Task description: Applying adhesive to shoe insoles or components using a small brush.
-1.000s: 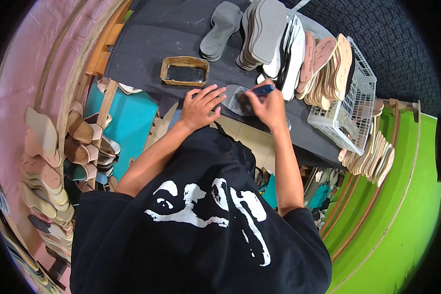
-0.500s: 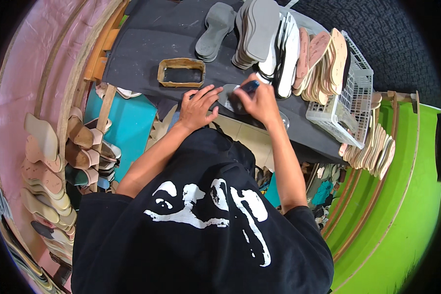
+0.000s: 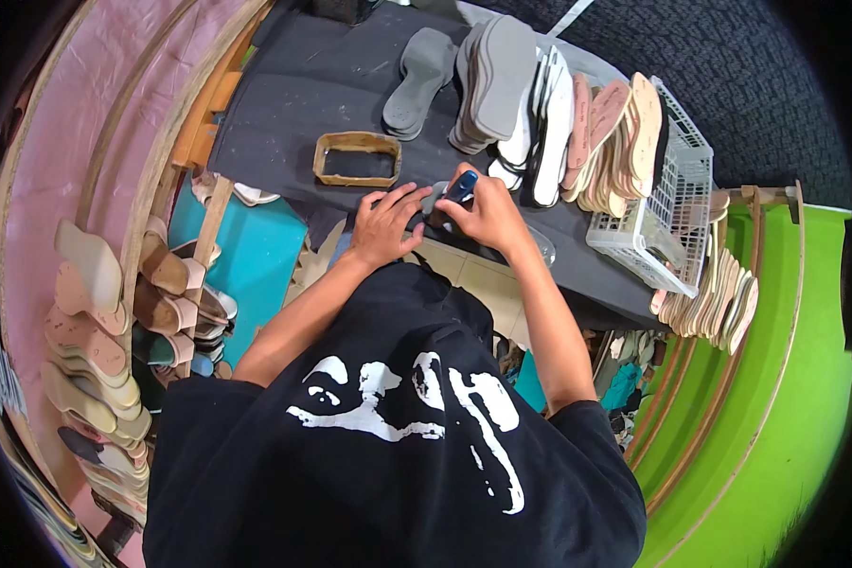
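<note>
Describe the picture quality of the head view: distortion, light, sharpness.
Head view: strong fisheye, with a black round border and the worktable edge and green panels bowed toward the rim; light is even and soft, without hard shadows or glare; the centre is fairly sharp at the left hand and right hand, while the insole stacks near the rim look softer and squeezed.

— What sort of place is this looking like?

— A shoe-making workshop. Beyond the fingers [image 3: 409, 197], grey soles [image 3: 419, 82] are lying on the dark counter [image 3: 284, 104], and insoles are standing packed in a white basket [image 3: 677, 204].

— Anything else?

— Left of the fingers, more cut soles are piling up on racks [image 3: 90, 322].
</note>
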Demonstrator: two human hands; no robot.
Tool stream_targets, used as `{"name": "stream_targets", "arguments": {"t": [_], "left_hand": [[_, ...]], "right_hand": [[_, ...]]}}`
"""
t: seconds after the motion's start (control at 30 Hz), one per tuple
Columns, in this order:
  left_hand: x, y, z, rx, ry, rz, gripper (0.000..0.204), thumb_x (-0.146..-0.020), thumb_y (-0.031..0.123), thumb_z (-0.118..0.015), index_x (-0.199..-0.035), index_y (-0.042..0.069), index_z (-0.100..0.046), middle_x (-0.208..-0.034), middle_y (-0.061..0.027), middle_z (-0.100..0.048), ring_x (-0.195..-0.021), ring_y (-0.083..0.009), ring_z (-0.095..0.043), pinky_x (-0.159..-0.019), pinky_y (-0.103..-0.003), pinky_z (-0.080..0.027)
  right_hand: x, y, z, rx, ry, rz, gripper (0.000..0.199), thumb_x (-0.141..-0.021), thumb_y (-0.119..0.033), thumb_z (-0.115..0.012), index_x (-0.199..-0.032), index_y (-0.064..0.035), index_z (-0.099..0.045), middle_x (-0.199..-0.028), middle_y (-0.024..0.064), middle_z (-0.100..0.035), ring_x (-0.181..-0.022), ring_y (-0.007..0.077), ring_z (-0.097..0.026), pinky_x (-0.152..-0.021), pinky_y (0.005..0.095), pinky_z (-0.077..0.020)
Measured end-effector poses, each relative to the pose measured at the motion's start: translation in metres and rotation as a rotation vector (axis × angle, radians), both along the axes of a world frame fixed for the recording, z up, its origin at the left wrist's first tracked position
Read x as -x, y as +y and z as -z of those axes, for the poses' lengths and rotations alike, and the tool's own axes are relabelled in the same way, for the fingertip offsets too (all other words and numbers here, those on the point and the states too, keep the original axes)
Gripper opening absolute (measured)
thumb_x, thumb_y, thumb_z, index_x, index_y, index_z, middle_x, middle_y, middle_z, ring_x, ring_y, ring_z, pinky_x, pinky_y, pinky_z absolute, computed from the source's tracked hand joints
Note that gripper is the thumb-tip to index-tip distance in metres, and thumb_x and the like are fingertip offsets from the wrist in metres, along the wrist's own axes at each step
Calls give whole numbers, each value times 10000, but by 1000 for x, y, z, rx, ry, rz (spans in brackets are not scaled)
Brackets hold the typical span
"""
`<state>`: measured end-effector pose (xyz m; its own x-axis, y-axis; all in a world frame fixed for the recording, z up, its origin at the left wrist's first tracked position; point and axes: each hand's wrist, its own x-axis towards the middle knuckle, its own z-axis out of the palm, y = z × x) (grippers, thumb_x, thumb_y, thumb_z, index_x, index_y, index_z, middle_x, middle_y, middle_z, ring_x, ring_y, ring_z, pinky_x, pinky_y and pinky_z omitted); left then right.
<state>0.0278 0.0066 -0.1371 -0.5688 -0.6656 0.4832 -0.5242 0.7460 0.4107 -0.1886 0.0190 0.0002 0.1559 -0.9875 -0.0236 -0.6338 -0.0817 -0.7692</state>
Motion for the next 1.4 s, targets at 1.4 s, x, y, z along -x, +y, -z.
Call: {"name": "stream_targets", "arguments": {"t": [1.4], "left_hand": [[0, 1, 5, 48, 60, -18, 239, -865, 293, -759, -1045, 138, -752, -1392, -74, -599, -1238, -246, -607, -1046, -441, -374]], "right_hand": [[-1, -8, 14, 283, 79, 283, 282, -849, -94, -813, -948, -9, -563, -782, 219, -659, -743, 452, -662, -645, 469, -505]]}}
